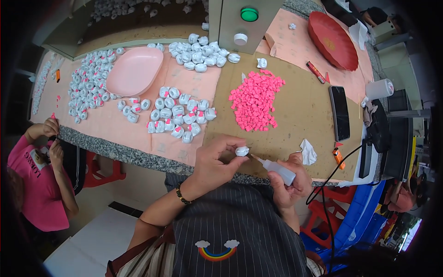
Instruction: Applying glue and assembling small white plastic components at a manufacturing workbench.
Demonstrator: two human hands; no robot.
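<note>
My left hand (213, 162) pinches a small white cap-like part (242, 151) between thumb and fingers, just above the table's front edge. My right hand (290, 182) grips a small white squeeze bottle (278, 169) whose brown nozzle tip points at the white part, almost touching it. A heap of small pink pieces (256, 99) lies on the brown board beyond my hands. To its left sits a cluster of white parts with pink inserts (180, 114).
A pink oval dish (135, 70) and more white parts (88, 83) cover the left of the table. A black phone (340, 112), a red plate (332, 39), a tape roll (379, 88) and crumpled tissue (307, 152) lie right. Another person in a pink shirt (37, 184) sits at left.
</note>
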